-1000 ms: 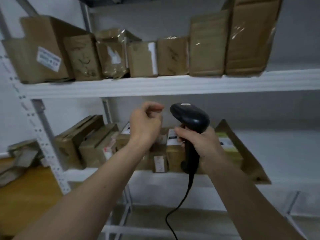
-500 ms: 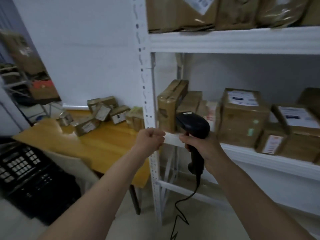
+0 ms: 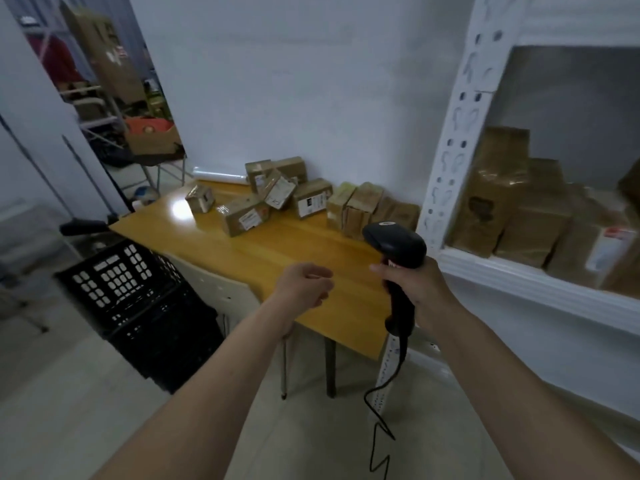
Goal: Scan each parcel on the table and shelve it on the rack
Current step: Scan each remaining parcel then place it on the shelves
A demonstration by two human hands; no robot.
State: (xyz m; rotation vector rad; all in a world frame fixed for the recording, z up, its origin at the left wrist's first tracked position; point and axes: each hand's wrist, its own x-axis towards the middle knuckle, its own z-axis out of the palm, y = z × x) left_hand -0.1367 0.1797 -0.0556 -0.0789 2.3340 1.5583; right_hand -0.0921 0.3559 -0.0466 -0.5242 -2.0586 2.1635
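Step in hand: between parcels, judging by the free left hand (image 3: 304,285); nothing is lifted for scanning.
Right hand (image 3: 420,289): wrapped round the handle of the black scanner (image 3: 394,242), head aimed toward the tabletop (image 3: 277,251).
Left hand: empty, fingers loosely curled, hovering over the tabletop's near edge.
Parcels (image 3: 242,216): clustered at the far side of the tabletop by the wall, well apart from both hands.
Rack (image 3: 450,133): at right, its shelf already carrying brown parcels.
Next move: likely reach forward, pick one parcel, turn its label toward the scanner.
Hard to make out: label print is blurred; the rack's right part is cut off; the scanner cable runs out of frame.
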